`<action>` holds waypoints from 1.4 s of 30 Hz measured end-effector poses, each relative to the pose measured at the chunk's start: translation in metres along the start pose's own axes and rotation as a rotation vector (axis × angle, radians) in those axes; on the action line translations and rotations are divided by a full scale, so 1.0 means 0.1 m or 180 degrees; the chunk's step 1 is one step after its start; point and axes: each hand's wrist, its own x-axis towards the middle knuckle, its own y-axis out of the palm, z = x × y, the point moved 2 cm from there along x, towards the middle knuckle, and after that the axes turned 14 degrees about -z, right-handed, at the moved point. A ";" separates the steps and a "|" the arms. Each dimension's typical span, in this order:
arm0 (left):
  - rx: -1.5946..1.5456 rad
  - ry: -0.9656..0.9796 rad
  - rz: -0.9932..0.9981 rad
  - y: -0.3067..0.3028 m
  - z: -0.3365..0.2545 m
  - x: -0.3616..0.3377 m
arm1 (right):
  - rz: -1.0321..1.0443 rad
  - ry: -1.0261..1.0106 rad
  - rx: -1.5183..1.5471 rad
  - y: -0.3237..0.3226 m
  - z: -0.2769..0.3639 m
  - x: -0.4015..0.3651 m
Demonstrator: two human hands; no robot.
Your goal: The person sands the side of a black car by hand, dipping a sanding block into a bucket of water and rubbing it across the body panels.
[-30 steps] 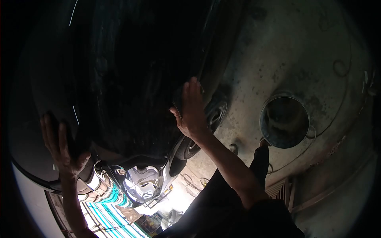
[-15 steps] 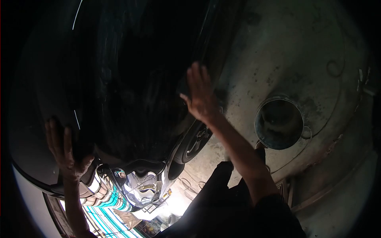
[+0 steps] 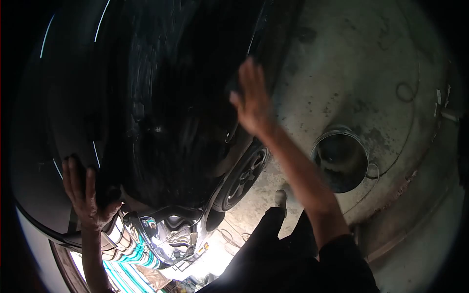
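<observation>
Fingers straight and spread, the left hand (image 3: 89,202) rests unclenched on the glossy dark car (image 3: 181,112); the right hand (image 3: 255,100), blurred by motion, lies with fingers extended along the car's near side, and I cannot tell whether it grips anything under the palm. The car fills the left and middle of the view, its spoked wheel (image 3: 248,177) below the right hand. On the concrete floor (image 3: 312,93), to the right, stands a round bucket (image 3: 337,132)

The right fingers (image 3: 250,78) are blurred, the car (image 3: 181,112) cut off.
</observation>
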 end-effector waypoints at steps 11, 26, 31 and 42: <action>0.0005 -0.0051 0.0021 0.00 0.00 -0.05 | 0.0232 0.0600 0.1022 0.10 1.10 -1.14; -0.0027 -0.0049 -0.0097 0.04 0.01 -0.04 | 0.0155 0.0884 0.0844 0.07 1.32 -0.23; 0.0018 0.0109 -0.0114 0.01 -0.04 0.03 | -0.0645 0.1061 0.1285 0.12 0.73 0.56; -0.0050 0.0037 -0.0139 0.02 0.00 0.01 | -0.0872 0.0315 0.1258 0.16 1.06 0.57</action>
